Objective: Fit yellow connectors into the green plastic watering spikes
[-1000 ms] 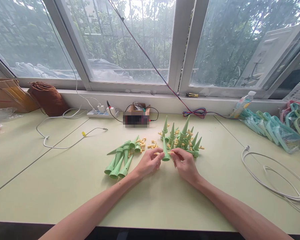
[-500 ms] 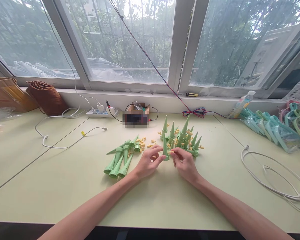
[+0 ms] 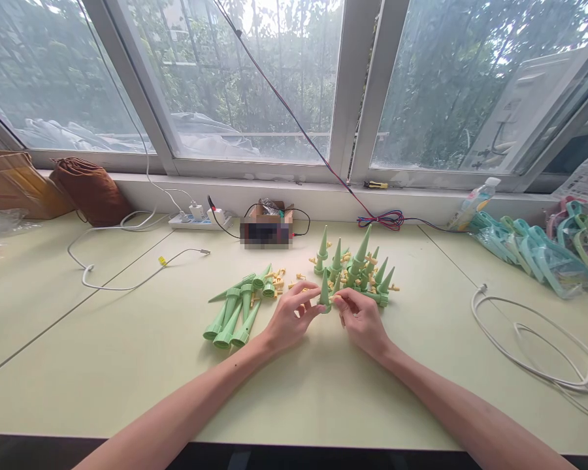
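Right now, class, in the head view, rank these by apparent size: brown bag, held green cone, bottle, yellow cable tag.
1. Brown bag
2. Bottle
3. Held green cone
4. Yellow cable tag

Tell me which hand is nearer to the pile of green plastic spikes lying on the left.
Left. The left hand is just right of the pile of spikes; the right hand is farther right, beyond the upright green spike between the hands.
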{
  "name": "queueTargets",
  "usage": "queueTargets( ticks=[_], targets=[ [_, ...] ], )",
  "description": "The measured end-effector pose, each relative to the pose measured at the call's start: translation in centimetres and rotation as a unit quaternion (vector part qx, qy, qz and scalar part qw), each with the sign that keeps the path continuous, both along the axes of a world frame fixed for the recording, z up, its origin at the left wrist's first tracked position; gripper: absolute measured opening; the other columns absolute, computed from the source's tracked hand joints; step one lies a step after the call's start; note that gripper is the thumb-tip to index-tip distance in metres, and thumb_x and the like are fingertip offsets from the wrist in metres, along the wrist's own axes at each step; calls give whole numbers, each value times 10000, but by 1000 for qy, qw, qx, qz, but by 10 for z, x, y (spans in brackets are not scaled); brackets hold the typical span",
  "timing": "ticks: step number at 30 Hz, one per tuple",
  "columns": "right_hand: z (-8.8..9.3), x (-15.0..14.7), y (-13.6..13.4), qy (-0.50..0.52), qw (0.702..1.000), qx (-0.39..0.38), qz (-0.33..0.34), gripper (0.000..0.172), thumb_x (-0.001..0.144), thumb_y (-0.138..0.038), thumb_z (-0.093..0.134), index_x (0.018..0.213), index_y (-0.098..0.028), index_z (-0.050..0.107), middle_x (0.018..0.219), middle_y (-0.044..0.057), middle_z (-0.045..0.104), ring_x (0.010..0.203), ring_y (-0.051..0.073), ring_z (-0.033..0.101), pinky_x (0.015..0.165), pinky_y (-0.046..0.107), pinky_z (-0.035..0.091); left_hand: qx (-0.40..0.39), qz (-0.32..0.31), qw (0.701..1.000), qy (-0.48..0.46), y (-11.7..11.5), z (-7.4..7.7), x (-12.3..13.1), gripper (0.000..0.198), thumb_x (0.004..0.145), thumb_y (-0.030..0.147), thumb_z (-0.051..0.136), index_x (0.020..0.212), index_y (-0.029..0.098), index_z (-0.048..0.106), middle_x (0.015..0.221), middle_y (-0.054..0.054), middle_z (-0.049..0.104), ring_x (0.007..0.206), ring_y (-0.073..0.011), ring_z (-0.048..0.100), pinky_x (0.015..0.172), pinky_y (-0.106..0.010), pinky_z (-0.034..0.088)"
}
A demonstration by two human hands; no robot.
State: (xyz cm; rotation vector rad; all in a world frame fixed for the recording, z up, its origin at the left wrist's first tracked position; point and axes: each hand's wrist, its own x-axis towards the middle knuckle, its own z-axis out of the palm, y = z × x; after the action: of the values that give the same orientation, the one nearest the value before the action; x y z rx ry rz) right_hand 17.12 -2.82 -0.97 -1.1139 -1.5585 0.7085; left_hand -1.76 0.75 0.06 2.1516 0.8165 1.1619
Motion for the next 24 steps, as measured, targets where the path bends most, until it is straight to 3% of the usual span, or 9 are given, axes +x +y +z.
queueTargets(
  ticks=[9, 24],
  targets=[
    [0, -2, 0, -37, 999, 30, -17, 286, 991, -395, 516, 837, -179, 624, 699, 14, 578, 595, 144, 479, 545, 259, 386, 67, -12, 998, 6, 1, -2, 0, 150, 938, 200, 598, 1073, 179, 659, 998, -55, 606, 631, -61, 532, 543, -181, 523],
    [0, -2, 0, -15, 1000, -13, -1, 332, 985, -433, 505, 779, -185, 584, 554, -36, 461, 469, 119, 411, 464, 251, 336, 136, 30, 990, 38, 3, -7, -2, 285, 966, 159, 557, 1205, 261, 676, 1101, -57, 578, 614, -50, 537, 585, -220, 524]
  ],
)
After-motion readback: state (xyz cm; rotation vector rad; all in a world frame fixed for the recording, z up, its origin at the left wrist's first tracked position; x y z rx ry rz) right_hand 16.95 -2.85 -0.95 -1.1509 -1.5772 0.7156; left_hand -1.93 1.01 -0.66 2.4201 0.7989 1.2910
